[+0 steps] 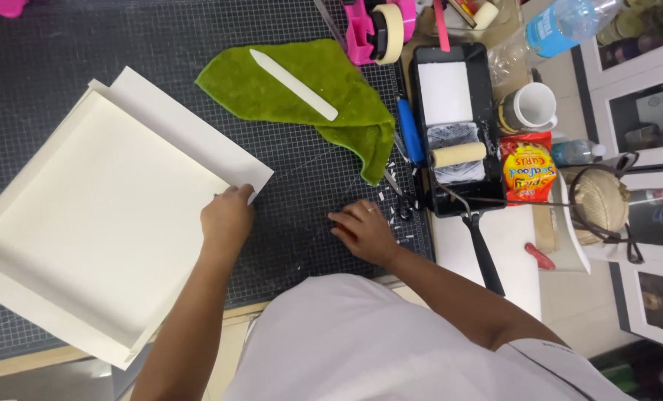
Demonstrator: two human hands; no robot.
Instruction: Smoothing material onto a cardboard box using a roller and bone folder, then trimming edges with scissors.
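Hands: left (227, 217) pinches paper flap (190, 130); right (363, 230) spread on cutting mat (302, 186) near green cloth (302, 93).

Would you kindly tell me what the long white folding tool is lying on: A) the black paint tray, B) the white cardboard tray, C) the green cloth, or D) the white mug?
C: the white folding tool lies diagonally across the green cloth, apart from both hands.

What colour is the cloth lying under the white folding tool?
Bright green; the cloth under the white folding tool shows clearly in the head view, on the dark gridded mat.
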